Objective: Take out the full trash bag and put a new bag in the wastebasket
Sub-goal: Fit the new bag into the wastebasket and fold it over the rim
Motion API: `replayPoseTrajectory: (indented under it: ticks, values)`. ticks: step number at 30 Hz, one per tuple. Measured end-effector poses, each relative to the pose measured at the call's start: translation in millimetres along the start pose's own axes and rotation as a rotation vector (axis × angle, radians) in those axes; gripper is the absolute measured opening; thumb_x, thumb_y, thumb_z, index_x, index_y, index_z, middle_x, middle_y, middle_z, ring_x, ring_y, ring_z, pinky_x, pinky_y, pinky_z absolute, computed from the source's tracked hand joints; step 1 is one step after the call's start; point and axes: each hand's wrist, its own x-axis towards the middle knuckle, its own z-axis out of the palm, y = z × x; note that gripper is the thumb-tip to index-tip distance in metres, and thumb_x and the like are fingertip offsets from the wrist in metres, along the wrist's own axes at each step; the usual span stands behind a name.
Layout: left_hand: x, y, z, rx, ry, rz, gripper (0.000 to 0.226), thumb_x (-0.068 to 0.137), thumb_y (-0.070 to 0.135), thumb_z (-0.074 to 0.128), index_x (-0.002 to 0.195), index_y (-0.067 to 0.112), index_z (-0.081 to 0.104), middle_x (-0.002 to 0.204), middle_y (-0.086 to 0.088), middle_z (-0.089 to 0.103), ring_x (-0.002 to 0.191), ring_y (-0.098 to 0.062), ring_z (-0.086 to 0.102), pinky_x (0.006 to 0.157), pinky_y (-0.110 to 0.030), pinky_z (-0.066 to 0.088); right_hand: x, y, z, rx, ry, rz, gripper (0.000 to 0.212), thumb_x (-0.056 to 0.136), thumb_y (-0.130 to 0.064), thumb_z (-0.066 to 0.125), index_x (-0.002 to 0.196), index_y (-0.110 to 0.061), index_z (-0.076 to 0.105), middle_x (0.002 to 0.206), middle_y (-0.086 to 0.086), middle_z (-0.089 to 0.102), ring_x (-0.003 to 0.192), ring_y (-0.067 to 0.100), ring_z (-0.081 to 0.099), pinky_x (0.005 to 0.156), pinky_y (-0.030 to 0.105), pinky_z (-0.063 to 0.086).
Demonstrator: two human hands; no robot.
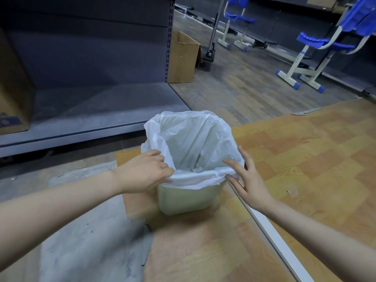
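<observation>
**Bag's over the rim, both hands on the bin**

So from the head cam I'm looking down at a small white wastebasket (pixel 184 197) sitting on a brown sheet of cardboard (pixel 195 245) on the floor. A white trash bag (pixel 193 143) lines it, with the edge folded down over the rim all round and puffing up a bit at the back.

My left hand (pixel 142 173) is at the left side of the wastebasket, fingers curled and pinching the bag's folded edge at the rim. My right hand (pixel 247 180) is at the right side, fingers straight and spread, fingertips (pixel 227 161) touching the bag where it wraps the rim.

Around the wastebasket: the floor (pixel 252 92) behind it is worn wood plank, to the right it's lighter orange-brown board, and to the left it's scuffed grey. Just behind-left of the wastebasket is a dark grey metal shelf unit (pixel 85 58), with a cardboard box (pixel 184 60) at its far end. Farther back on the right stand blue chairs (pixel 317 45) on white frames.
</observation>
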Motion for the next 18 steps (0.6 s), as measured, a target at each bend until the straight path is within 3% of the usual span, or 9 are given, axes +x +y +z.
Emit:
replayPoseTrajectory:
  ticks: [2,4,6,7,9,10,12,14,18]
  values:
    - [-2.9,-7.0,-0.4,-0.002,-0.018,0.005,0.022,0.083,0.021,0.036,0.065,0.021,0.025,0.044,0.003,0.043,0.049,-0.022,0.028,0.063,-0.025,0.023,2.9,0.9,0.2,-0.145,0.091,-0.111,0.036,0.089,-0.044,0.05,0.124,-0.032,0.05,0.145,0.01,0.036,0.081,0.024,0.062,0.06,0.035,0.055]
    - [-9.0,-14.3,4.4,-0.013,-0.026,0.0,0.027,0.086,0.03,0.039,0.062,0.021,0.03,0.046,0.004,0.044,0.048,-0.022,0.032,0.064,-0.025,0.025,6.3,2.8,-1.4,-0.274,0.172,-0.209,0.046,0.082,-0.052,0.055,0.12,-0.027,0.053,0.132,0.015,0.049,0.088,0.022,0.059,0.067,0.032,0.051]
    - [-13.7,-13.2,7.1,-0.045,-0.031,-0.021,0.028,0.085,0.04,0.039,0.066,0.02,0.046,0.052,0.006,0.05,0.05,-0.021,0.045,0.072,-0.027,0.031,8.4,4.2,-1.6,-0.403,0.263,-0.314,0.055,0.074,-0.055,0.064,0.118,-0.023,0.054,0.121,0.013,0.052,0.093,0.023,0.053,0.073,0.033,0.043]
    - [-13.5,-8.7,7.4,-0.054,-0.025,-0.032,0.032,0.085,0.045,0.038,0.073,0.02,0.054,0.057,0.007,0.054,0.053,-0.019,0.051,0.078,-0.03,0.035,10.0,3.9,-1.3,-0.435,0.309,-0.354,0.053,0.071,-0.048,0.069,0.114,-0.021,0.054,0.115,0.01,0.052,0.09,0.022,0.051,0.072,0.033,0.039]
    - [-8.4,2.9,6.6,-0.039,0.023,-0.049,0.039,0.085,0.052,0.037,0.081,0.02,0.058,0.061,0.009,0.056,0.056,-0.015,0.055,0.082,-0.03,0.046,12.8,1.8,1.8,-0.425,0.377,-0.404,0.042,0.063,-0.016,0.074,0.099,-0.017,0.052,0.098,0.007,0.053,0.077,0.022,0.047,0.065,0.032,0.034]
    - [-5.1,7.0,6.4,-0.02,0.034,-0.05,0.035,0.086,0.05,0.041,0.076,0.02,0.056,0.057,0.009,0.054,0.05,-0.016,0.051,0.073,-0.024,0.049,14.1,0.0,2.7,-0.406,0.399,-0.427,0.038,0.06,-0.001,0.068,0.092,-0.015,0.051,0.087,0.008,0.056,0.07,0.023,0.046,0.059,0.032,0.034]
    - [1.2,7.5,4.3,0.036,0.011,-0.062,0.034,0.081,0.035,0.064,0.065,0.018,0.04,0.044,0.007,0.046,0.038,-0.021,0.035,0.054,-0.016,0.032,16.4,-0.7,0.7,-0.374,0.411,-0.497,0.023,0.07,0.01,0.046,0.079,-0.011,0.052,0.069,0.009,0.058,0.058,0.026,0.045,0.05,0.03,0.034]
    - [0.8,7.8,0.8,0.089,-0.029,-0.098,0.052,0.071,0.029,0.079,0.064,0.019,0.028,0.038,0.005,0.041,0.033,-0.02,0.033,0.055,-0.021,0.015,17.6,0.4,-2.1,-0.382,0.401,-0.534,0.029,0.078,0.008,0.029,0.069,-0.009,0.051,0.06,0.007,0.056,0.051,0.025,0.044,0.042,0.028,0.033]
    - [-4.2,11.1,0.1,0.007,-0.052,-0.11,0.057,0.066,0.023,0.084,0.064,0.019,0.027,0.038,0.004,0.042,0.034,-0.021,0.033,0.051,-0.018,0.021,12.2,12.9,-6.2,-0.428,0.298,-0.522,0.029,0.072,0.013,0.025,0.072,-0.013,0.038,0.058,0.007,0.052,0.048,0.024,0.043,0.031,0.026,0.033]
